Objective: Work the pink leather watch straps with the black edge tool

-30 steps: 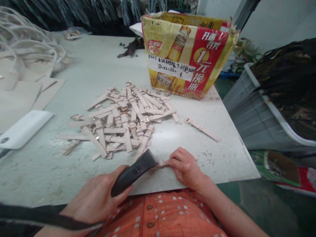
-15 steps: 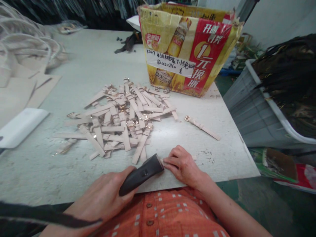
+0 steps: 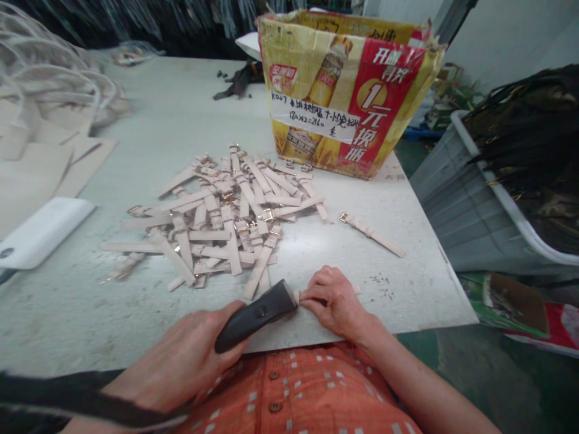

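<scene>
My left hand (image 3: 199, 346) is wrapped around a black hair clipper (image 3: 260, 314), a hand-held tool with a small switch on its side and a wider head. The clipper's head points right and meets the end of a beige strap (image 3: 296, 296). My right hand (image 3: 332, 301) pinches that strap close to the head; most of it lies hidden under the fingers. Beyond both hands spreads a pile of beige buckle straps (image 3: 226, 223) with gold-coloured buckles. One separate buckle strap (image 3: 373, 235) lies to the right of the pile.
Behind the pile stands a yellow and red cardboard box (image 3: 344, 102). On the left are a white flat object (image 3: 47, 232) and beige bag pieces (image 3: 45, 144). A grey bin (image 3: 452, 199) with dark items stands past the table's right edge (image 3: 436, 241).
The clipper and my left hand have shifted very slightly left. My right hand keeps its pinch on the strap. The whole view has moved a little.
</scene>
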`<state>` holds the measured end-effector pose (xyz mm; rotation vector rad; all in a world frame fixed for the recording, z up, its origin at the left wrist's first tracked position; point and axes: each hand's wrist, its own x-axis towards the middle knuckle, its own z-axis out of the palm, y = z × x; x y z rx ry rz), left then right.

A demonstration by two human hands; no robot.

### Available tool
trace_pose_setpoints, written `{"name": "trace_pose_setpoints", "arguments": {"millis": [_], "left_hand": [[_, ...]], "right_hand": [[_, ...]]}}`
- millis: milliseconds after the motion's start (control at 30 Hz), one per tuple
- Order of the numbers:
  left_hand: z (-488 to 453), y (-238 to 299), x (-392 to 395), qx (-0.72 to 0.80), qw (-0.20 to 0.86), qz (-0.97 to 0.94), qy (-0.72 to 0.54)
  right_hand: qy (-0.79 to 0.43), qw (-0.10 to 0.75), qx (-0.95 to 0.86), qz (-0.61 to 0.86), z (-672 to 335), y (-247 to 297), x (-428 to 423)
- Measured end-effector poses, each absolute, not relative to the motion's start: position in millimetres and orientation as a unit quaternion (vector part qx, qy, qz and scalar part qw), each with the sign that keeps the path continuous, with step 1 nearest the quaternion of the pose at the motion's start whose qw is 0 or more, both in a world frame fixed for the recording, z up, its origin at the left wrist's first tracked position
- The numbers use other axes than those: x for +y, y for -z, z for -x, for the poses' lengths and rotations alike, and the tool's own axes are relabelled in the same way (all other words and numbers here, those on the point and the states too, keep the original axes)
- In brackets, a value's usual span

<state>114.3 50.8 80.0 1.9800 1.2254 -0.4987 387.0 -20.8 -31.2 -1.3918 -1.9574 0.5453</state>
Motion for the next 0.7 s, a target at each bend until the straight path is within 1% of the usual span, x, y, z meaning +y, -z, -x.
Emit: {"name": "trace_pose_setpoints", "arguments": {"millis": [167,267,367,500,700], "left_hand": [[-121.3,-77.9,52.3,0.472,0.371,-0.78,0.177],[-116.9,-71.7,54.0,0.473,0.377,-0.78,0.159],[-108.5,-65.3,54.8,0.477,0.38,-0.778,0.148],[-101.8,-62.2,54.7,0.486,0.376,-0.774,0.157],[-102.2,-65.1,56.1,0.489,0.355,-0.78,0.163]], "right_hand": [[-0.203,0.24,-0.754,0.576,-379.1,21.2,-18.7],[-0.199,0.221,-0.748,0.594,-375.4,18.7,-19.2],[-0.215,0.244,-0.724,0.609,-375.0,19.7,-20.0],[-0.238,0.301,-0.688,0.616,-377.9,23.0,-19.7],[-0.23,0.371,-0.687,0.581,-382.5,27.9,-19.7]]}}
